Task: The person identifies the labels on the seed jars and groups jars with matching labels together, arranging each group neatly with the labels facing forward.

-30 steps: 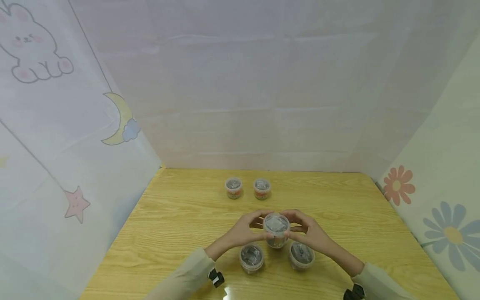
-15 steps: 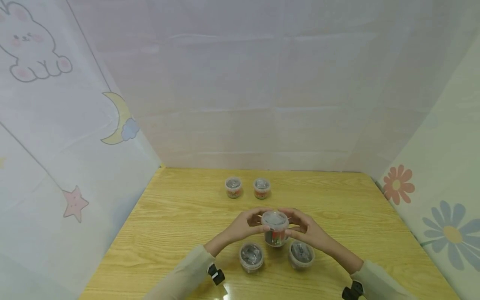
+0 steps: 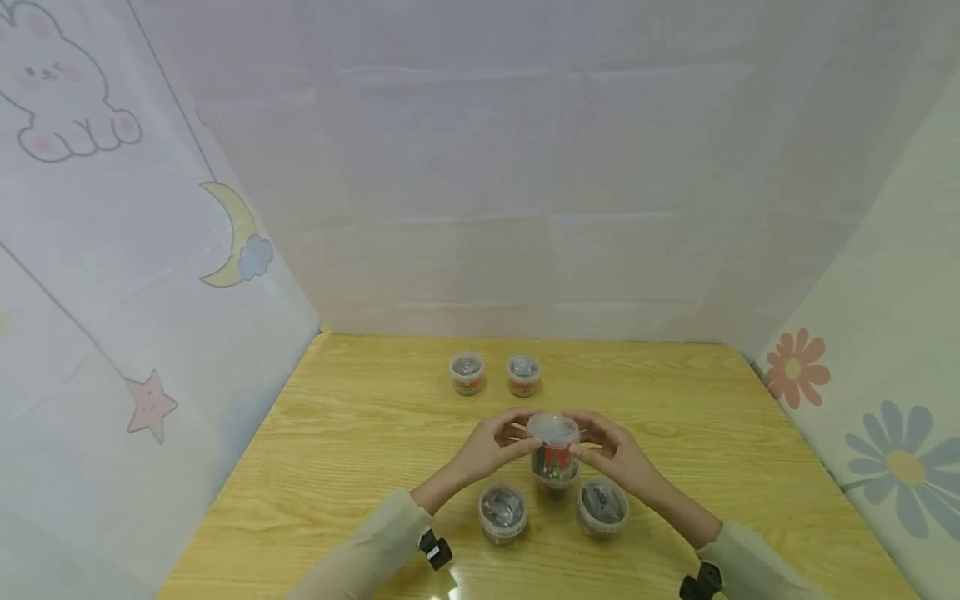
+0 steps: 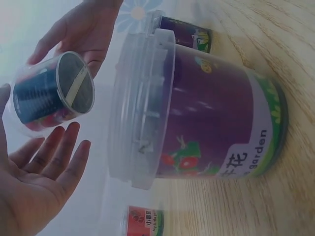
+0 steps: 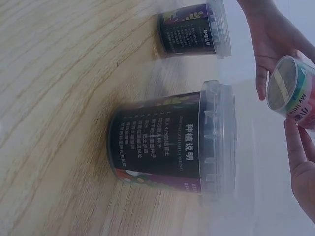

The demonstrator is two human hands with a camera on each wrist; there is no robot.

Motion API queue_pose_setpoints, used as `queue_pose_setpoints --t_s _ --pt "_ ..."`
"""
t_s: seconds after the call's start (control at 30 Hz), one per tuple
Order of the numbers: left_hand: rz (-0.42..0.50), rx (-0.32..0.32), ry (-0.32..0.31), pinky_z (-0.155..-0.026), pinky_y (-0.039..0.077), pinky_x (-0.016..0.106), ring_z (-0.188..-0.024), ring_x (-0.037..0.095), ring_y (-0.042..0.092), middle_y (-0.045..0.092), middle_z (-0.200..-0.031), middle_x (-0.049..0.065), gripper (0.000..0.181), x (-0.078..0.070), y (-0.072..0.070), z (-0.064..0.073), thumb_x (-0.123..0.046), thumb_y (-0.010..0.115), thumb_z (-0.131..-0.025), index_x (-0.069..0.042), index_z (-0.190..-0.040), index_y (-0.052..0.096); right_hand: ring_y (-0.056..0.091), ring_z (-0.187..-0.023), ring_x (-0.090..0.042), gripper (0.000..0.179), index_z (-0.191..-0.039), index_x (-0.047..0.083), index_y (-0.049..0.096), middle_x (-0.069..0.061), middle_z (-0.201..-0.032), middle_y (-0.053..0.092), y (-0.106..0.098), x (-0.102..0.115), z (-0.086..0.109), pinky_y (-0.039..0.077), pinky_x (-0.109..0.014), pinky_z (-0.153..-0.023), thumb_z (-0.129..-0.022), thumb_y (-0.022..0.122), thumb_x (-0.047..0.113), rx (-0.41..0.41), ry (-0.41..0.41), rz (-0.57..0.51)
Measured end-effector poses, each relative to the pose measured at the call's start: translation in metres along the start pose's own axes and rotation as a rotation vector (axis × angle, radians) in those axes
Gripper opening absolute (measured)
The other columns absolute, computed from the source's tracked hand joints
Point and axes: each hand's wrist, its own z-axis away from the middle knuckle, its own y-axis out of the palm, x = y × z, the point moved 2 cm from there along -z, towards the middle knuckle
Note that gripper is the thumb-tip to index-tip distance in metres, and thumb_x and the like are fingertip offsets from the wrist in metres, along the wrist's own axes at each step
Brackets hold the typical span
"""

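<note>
Left hand [image 3: 483, 450], right hand [image 3: 624, 458] grip red-labelled cup [image 3: 556, 458] between them, above table [image 3: 360, 433]; lid [image 3: 553, 427] seemingly on.

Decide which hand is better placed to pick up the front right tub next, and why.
Right, probably. The right hand is closer to the front right tub; the left hand is across the held tub. Both hands grip that tub, so it may need setting down first.

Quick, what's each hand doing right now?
Left hand: holding a red-labelled cup in the air.
Right hand: holding that same cup.
</note>
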Motion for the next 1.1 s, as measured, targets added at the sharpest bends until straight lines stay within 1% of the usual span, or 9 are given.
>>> queue_pose_setpoints --t_s 0.13,0.23,0.37,0.47,0.63,0.7,0.87,0.97,1.1 --pt "-0.024 -0.045 -0.005 -0.082 0.053 0.024 -0.103 0.015 0.061 0.055 -0.123 0.006 0.055 0.002 0.003 -0.002 -0.042 0.060 -0.089 -0.020 -0.137 0.045 0.059 -0.100 -0.010 0.044 -0.135 -0.006 0.039 -0.026 -0.123 0.049 0.000 -0.001 0.000 0.055 -0.030 -0.077 -0.092 0.051 -0.004 -0.047 -0.002 0.028" --pt "-0.041 -0.074 0.006 -0.081 0.053 0.023 -0.099 0.012 0.062 0.055 -0.120 0.003 0.060 0.002 0.006 -0.003 -0.042 0.064 -0.086 -0.021 -0.138 0.043 0.059 -0.100 -0.010 0.044 -0.135 -0.004 0.040 -0.027 -0.123 0.049 0.000 -0.001 -0.001 0.056 -0.030 -0.077 -0.092 0.052 -0.002 -0.083 0.015 0.059" --pt "-0.044 -0.112 0.021 -0.079 0.054 0.023 -0.096 0.011 0.062 0.055 -0.117 0.001 0.065 0.003 0.009 -0.003 -0.038 0.069 -0.083 -0.024 -0.139 0.039 0.059 -0.100 -0.010 0.045 -0.134 0.002 0.044 -0.022 -0.124 0.051 0.001 -0.003 -0.003 0.055 -0.028 -0.078 -0.091 0.057 0.004 -0.130 0.064 0.097" --pt "-0.035 -0.137 0.024 -0.078 0.054 0.023 -0.095 0.012 0.062 0.055 -0.116 0.002 0.066 0.004 0.010 -0.003 -0.036 0.070 -0.082 -0.023 -0.139 0.039 0.060 -0.099 -0.011 0.046 -0.134 0.005 0.045 -0.018 -0.123 0.052 0.003 -0.005 -0.006 0.055 -0.027 -0.078 -0.090 0.060 0.007 -0.145 0.099 0.104" --pt "-0.022 -0.144 0.017 -0.077 0.055 0.024 -0.095 0.013 0.061 0.055 -0.115 0.004 0.064 0.004 0.010 -0.003 -0.034 0.069 -0.083 -0.021 -0.139 0.040 0.060 -0.099 -0.012 0.046 -0.134 0.006 0.044 -0.017 -0.121 0.053 0.003 -0.007 -0.007 0.055 -0.028 -0.077 -0.091 0.059 0.009 -0.130 0.112 0.098" --pt "-0.006 -0.137 0.011 -0.077 0.055 0.025 -0.095 0.015 0.062 0.055 -0.115 0.006 0.063 0.003 0.009 -0.003 -0.031 0.069 -0.084 -0.021 -0.139 0.040 0.059 -0.101 -0.013 0.046 -0.135 0.006 0.043 -0.018 -0.121 0.052 0.002 -0.008 -0.007 0.055 -0.029 -0.078 -0.092 0.057 0.007 -0.112 0.100 0.085" --pt "0.059 -0.119 -0.027 -0.075 0.056 0.028 -0.099 0.022 0.062 0.055 -0.119 0.010 0.060 0.002 0.005 -0.003 -0.027 0.068 -0.085 -0.022 -0.138 0.041 0.057 -0.105 -0.015 0.049 -0.139 0.000 0.035 -0.024 -0.123 0.049 -0.002 -0.009 -0.006 0.054 -0.028 -0.082 -0.093 0.052 0.001 -0.050 0.058 0.040" --pt "0.090 -0.108 -0.051 -0.076 0.056 0.029 -0.101 0.023 0.061 0.055 -0.122 0.009 0.060 0.002 0.004 -0.002 -0.029 0.068 -0.085 -0.024 -0.138 0.041 0.056 -0.107 -0.015 0.051 -0.141 -0.001 0.031 -0.025 -0.125 0.047 -0.003 -0.010 -0.005 0.053 -0.027 -0.084 -0.094 0.052 0.002 -0.024 0.080 0.020" --pt "0.131 -0.088 -0.058 -0.078 0.055 0.031 -0.103 0.021 0.061 0.054 -0.124 0.009 0.062 0.002 0.003 -0.003 -0.032 0.069 -0.084 -0.025 -0.139 0.040 0.055 -0.108 -0.012 0.054 -0.143 0.001 0.027 -0.024 -0.128 0.045 -0.005 -0.011 -0.003 0.052 -0.028 -0.085 -0.095 0.050 0.006 -0.003 0.132 -0.005"
